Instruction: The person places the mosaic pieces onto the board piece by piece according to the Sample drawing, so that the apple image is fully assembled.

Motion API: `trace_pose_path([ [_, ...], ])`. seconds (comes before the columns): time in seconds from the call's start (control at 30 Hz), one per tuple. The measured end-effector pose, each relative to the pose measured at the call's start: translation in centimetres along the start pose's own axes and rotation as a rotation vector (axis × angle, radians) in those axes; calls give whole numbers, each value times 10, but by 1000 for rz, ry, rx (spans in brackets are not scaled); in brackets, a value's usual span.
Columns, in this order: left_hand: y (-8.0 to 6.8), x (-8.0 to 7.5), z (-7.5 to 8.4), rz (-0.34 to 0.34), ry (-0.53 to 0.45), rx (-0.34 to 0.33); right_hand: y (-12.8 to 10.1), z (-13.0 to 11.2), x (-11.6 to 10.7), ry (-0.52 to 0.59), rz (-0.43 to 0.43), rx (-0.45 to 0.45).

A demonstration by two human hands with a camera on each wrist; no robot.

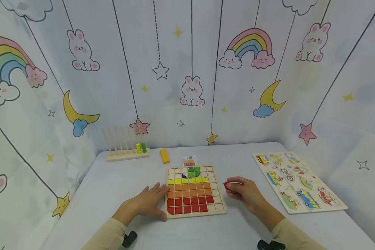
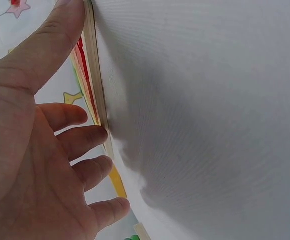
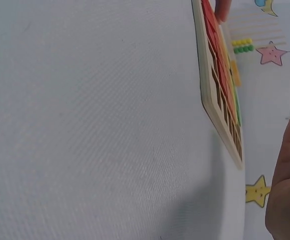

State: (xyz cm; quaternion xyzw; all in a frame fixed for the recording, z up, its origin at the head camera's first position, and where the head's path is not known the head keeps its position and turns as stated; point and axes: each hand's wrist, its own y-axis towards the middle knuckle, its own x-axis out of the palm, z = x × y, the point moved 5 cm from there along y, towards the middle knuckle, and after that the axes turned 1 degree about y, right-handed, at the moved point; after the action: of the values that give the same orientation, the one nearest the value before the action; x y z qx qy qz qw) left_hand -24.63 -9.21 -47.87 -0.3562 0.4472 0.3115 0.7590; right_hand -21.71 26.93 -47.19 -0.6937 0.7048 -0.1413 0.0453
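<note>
the left hand (image 1: 148,203) is lying flat on the table (image 1: 112,194) with fingers straight, its thumb and fingertips pressing against the left edge of the wooden grid board (image 1: 194,191); in the left wrist view the fingers (image 2: 85,140) are touching the board's rim (image 2: 97,85), and the tiles are showing only as thin coloured slivers. the right hand (image 1: 245,192) is resting just off the board's right edge, its fingers curling around a small red tile (image 1: 226,185) that is mostly hidden by them; the right wrist view is cutting the hand (image 3: 287,185) off at the frame edge, with the tile barely showing. the board is sitting near the middle of the table, its lower rows filling with red, orange and yellow tiles, green ones above. toward the right edge a vehicle puzzle board (image 1: 298,184) is lying flat. farther back, a small picture card (image 1: 189,161) is standing just behind the grid, too small to read, a yellow block (image 1: 164,156) is lying beside it, and a peg rack (image 1: 126,146) is standing at the far left corner.
</note>
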Motion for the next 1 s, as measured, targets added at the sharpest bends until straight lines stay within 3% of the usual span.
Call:
trace_pose_path([
  [0.27, 0, -1, 1, -2, -6, -17, 0, 8, 15, -68, -100, 0],
  [0.63, 1, -1, 0, 1, 9, 1, -2, 12, 27, -127, -86, 17],
  [0.87, 0, -1, 1, 6, 10, 22, -5, 21, 40, -315, -158, -15],
  [1.0, 0, 0, 1, 3, 5, 21, -8, 25, 46, -411, -145, -32],
])
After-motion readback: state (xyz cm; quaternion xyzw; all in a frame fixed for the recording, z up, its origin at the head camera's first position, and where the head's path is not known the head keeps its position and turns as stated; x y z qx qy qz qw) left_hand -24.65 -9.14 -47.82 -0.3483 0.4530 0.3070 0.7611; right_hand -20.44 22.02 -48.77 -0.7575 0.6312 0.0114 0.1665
